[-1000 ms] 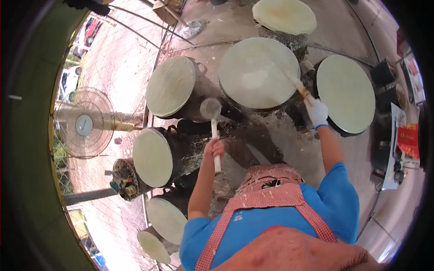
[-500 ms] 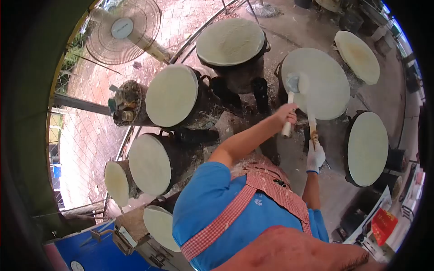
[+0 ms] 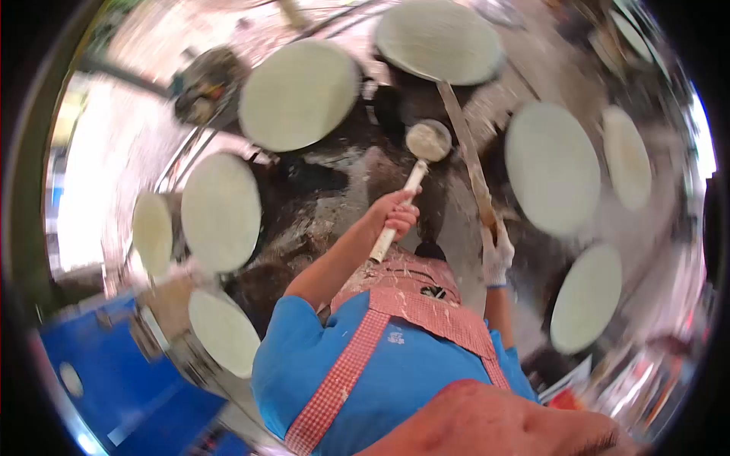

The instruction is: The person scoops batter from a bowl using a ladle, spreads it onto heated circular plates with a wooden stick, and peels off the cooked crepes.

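Above the round griddles (image 3: pixel 298 94), left hand (image 3: pixel 394 214) grips ladle (image 3: pixel 414 176), gloved right hand (image 3: pixel 496 254) a stick (image 3: pixel 468 156).

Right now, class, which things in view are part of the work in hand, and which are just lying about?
In use:
left hand gripping ladle
gloved right hand holding long stick
round cooking discs

Lying about:
blue bin
red packet

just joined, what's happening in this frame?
A person in a blue shirt and checked apron stands amid a ring of round griddles covered with pale batter sheets. The bare left hand grips a ladle by its white handle, bowl held up between the griddles. The gloved right hand holds a long flat stick that reaches toward the top griddle. The picture is motion-blurred, so finer detail is unclear.
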